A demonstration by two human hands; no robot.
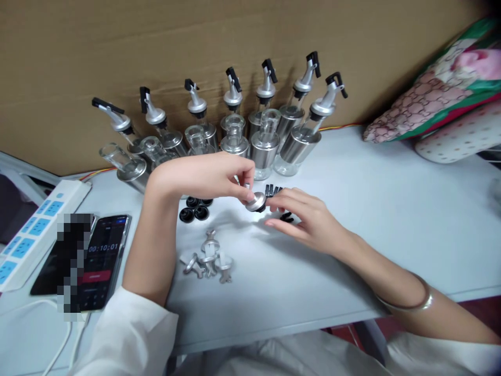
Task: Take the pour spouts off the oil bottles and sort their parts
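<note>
My left hand (pixel 223 173), wrist bent over, pinches a silver pourer spout (pixel 257 200) with a black stopper on its underside. Close beside it is my right hand (pixel 313 216), thumb and fingers apart; its fingertips are at the stopper's edge, and I cannot tell whether they touch it. Small black lever caps (pixel 271 190) lie behind the right fingers, partly covered. Left of the hands sit several black rubber stoppers (pixel 201 212). Nearer me on the table lie several loose silver spout tops (pixel 210 259).
Glass-and-steel bottles (pixel 299 146) with pourers stand along the cardboard wall (pixel 156 42); uncapped bottles (pixel 265 146) stand in front of them. At left are a power strip (pixel 33 232) and a phone (pixel 104 256) showing a timer. A patterned bag (pixel 426 99) lies at back right.
</note>
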